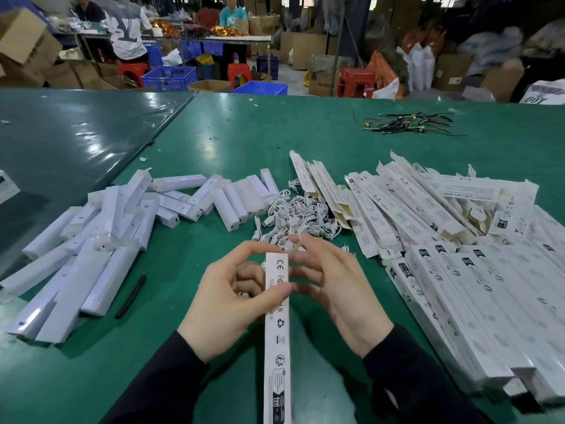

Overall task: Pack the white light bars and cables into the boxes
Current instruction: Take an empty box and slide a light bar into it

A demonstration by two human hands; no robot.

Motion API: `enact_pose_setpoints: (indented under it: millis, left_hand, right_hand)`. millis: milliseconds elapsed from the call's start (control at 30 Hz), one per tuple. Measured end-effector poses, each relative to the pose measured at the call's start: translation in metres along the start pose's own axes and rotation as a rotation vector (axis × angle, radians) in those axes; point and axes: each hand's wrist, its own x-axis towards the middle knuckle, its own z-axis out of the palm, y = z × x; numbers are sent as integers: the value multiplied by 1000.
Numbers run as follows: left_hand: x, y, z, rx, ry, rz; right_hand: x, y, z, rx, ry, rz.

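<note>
Closing step: left hand [226,304] grips the long box [277,338] above the desk [214,142]; right hand [333,289] fingers pinch its far-end flap. Next, probably tuck the flap shut.

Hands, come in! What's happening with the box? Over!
Left hand grips box. Right hand at its top flap, blurred. Cables piled beyond; nothing blocking.

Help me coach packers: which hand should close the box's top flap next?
Right. The right hand already has fingertips at the long white printed box's top end, while the left hand grips its body.
</note>
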Motion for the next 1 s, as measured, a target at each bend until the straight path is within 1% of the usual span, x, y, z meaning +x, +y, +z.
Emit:
enact_pose_setpoints:
  millis: [67, 167, 333, 400, 467, 533, 633, 733, 867, 1000]
  left_hand:
    - [-1, 0, 1, 35, 8, 42]
    - [-2, 0, 1, 30, 11, 72]
    - [3, -3, 0, -32, 58, 64]
    - [3, -4, 0, -47, 44, 72]
    - [2, -3, 2, -55, -3, 73]
    - [2, -4, 3, -66, -42, 45]
    - [2, -3, 2, -104, -97, -13]
    - [2, -1, 3, -175, -153, -20]
    - [2, -1, 4, -209, -141, -3]
    - [2, -7, 6, -172, -131, -32]
  right_hand:
    - [0, 0, 1, -23, -34, -17]
    - [-1, 4, 5, -49, -36, -34]
    - [-1, -1, 2, 129, -50, 3]
    - [-2, -2, 1, 175, -67, 16]
    - [-2, -2, 0, 187, -61, 18]
    - [-2, -2, -1, 183, -57, 5]
    - [-1, -2, 0, 119, -47, -27]
    - [-1, -1, 1, 16, -17, -92]
    - [0, 4, 1, -120, 15, -193]
    - [1, 8, 0, -218, 21, -221]
